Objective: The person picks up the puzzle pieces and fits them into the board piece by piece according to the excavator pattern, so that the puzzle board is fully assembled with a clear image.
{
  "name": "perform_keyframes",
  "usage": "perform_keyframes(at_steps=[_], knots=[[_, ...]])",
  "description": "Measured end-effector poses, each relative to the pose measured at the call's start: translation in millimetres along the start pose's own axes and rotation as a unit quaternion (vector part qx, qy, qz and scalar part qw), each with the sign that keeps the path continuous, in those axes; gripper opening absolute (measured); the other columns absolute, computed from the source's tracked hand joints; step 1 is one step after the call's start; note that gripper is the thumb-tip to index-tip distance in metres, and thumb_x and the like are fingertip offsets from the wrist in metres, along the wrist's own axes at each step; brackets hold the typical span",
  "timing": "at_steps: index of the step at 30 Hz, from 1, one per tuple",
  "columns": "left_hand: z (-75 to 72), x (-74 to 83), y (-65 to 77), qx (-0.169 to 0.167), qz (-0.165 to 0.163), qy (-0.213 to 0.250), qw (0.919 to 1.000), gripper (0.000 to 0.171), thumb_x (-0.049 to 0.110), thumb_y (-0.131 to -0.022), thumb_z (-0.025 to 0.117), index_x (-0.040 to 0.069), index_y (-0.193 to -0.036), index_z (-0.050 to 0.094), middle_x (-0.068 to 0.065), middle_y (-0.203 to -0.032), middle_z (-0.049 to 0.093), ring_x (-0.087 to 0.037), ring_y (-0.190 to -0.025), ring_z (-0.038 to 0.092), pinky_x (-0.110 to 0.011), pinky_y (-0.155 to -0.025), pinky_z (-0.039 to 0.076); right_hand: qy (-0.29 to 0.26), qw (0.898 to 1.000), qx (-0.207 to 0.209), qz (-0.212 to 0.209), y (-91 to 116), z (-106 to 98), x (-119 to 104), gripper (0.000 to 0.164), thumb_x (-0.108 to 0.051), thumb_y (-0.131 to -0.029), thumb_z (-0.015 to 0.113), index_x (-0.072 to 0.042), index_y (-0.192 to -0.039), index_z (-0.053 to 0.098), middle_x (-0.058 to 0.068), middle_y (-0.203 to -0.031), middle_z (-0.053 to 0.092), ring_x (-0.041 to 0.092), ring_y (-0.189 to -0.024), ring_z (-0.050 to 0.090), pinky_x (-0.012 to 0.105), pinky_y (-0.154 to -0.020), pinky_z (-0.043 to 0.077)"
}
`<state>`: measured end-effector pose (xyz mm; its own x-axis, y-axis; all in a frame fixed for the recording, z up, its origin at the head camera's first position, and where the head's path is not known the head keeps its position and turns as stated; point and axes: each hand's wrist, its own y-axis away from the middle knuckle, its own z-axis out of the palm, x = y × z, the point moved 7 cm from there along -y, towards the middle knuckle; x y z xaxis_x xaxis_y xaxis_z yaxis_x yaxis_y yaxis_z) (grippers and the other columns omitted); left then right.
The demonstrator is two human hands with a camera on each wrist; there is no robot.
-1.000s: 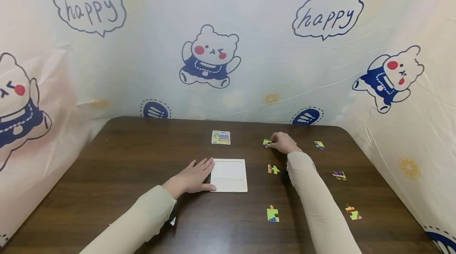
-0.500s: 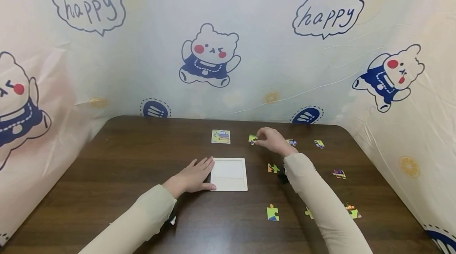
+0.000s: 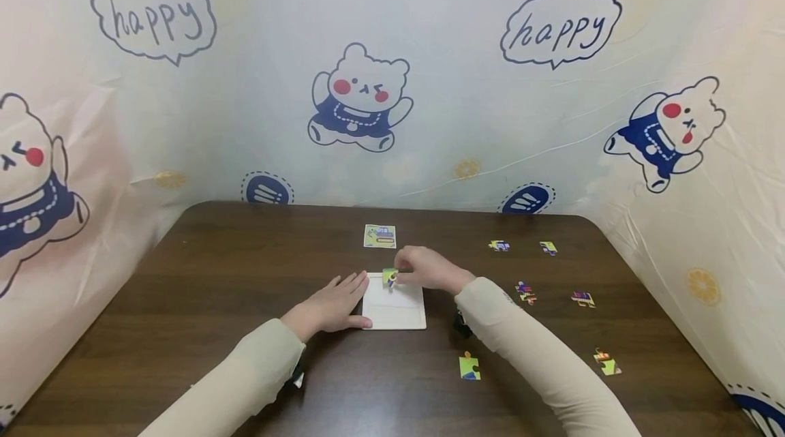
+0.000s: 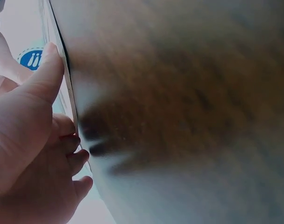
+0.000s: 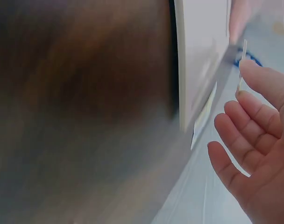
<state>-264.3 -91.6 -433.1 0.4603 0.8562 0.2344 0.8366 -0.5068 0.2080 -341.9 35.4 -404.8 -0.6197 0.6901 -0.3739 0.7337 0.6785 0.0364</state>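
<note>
Held puzzle piece [image 3: 389, 276]: at the head view's centre, over the upper part of the white tray [image 3: 392, 311]; edge-on and apart from it in the right wrist view.
Right hand [image 3: 427, 268]: thumb and finger pinch the piece.
Left hand [image 3: 334, 304]: fingers extended, grasping nothing, resting against the tray's left edge.
Picture card [image 3: 379, 236]: flat, just above the tray in the frame.
Loose pieces [image 3: 583, 298]: six visible, right and lower right.
Table [image 3: 214, 253]: dark brown, across the lower half.

A long, cream left sleeve [image 3: 239, 375] shows at lower left; the matching right sleeve [image 3: 546, 355], lower right, has a small black device [image 3: 463, 326] beneath its cuff [image 3: 475, 295].
</note>
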Motion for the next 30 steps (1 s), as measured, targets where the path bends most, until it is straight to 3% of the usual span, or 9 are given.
perform_keyframes(at_steps=[8, 30], knots=[[-1.2, 0.8, 0.0, 0.003, 0.002, 0.008, 1.0000, 0.084, 0.051, -0.086, 0.056, -0.005, -0.142, 0.027, -0.018, -0.148, 0.020, -0.032, -0.135, 0.019, -0.047, -0.107, 0.016, 0.004, 1.000, -0.017, -0.019, -10.8, 16.6, -11.9, 0.020, -0.017, -0.084, 0.068, -0.006, -0.100, 0.065, -0.001, -0.090, 0.060, 0.011, -0.079, 0.053, 0.027, -0.075, 0.046], [-2.5, 0.9, 1.7, 0.005, 0.009, -0.004, 0.9999, 0.083, 0.050, -0.087, 0.054, -0.005, -0.142, 0.027, -0.018, -0.148, 0.020, -0.032, -0.135, 0.020, -0.048, -0.106, 0.018, 0.050, 0.999, -0.014, -0.007, -15.3, 23.0, -21.9, 0.022, -0.021, -0.079, 0.073, -0.008, -0.096, 0.067, -0.004, -0.085, 0.056, 0.011, -0.075, 0.050, 0.026, -0.072, 0.045]])
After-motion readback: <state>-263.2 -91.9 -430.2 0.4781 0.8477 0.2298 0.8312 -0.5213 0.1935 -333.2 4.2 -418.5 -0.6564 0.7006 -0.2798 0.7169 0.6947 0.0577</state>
